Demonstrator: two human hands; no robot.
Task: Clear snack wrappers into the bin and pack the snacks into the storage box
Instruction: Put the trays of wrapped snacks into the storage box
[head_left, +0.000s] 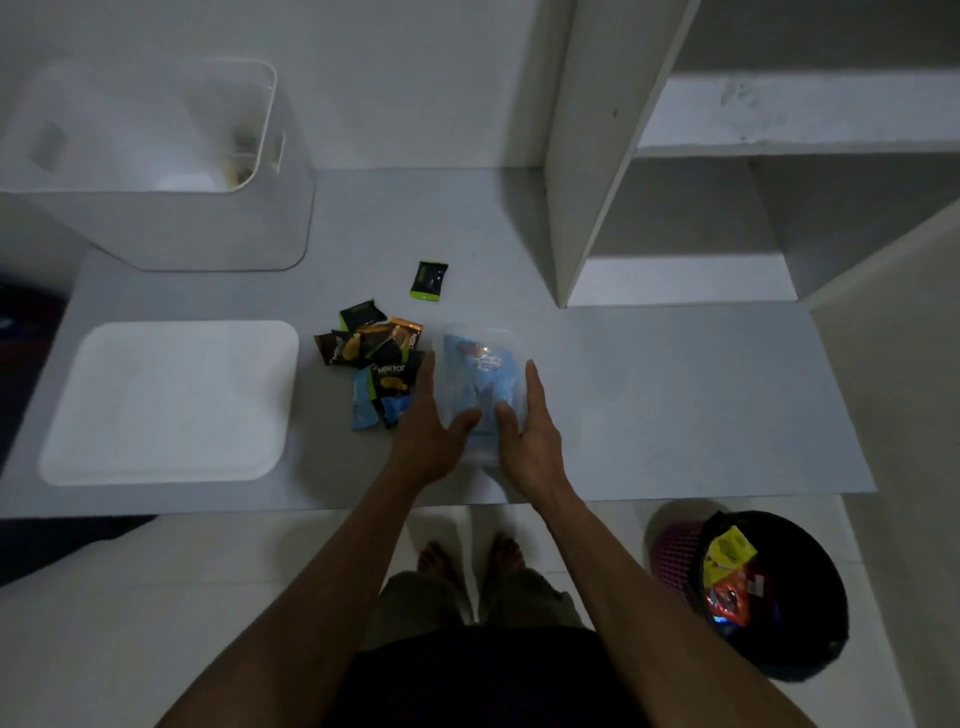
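A clear plastic bag with blue snack packs inside (480, 374) lies on the grey table. My left hand (434, 423) and my right hand (524, 423) press against its two sides, fingers extended, thumbs on its near end. Left of it is a pile of several small black, orange and blue snack packets (371, 364). One black-and-green packet (429, 280) lies alone farther back. The white storage box (171, 171) stands open at the back left, with its white lid (166, 402) flat on the table in front of it. A black-lined bin (774, 587) holding wrappers stands on the floor at the right.
A white shelf unit (592, 171) rises from the table at the back right. The table's front edge (675, 499) runs just before my body. My bare feet (470, 564) are on the tiled floor below.
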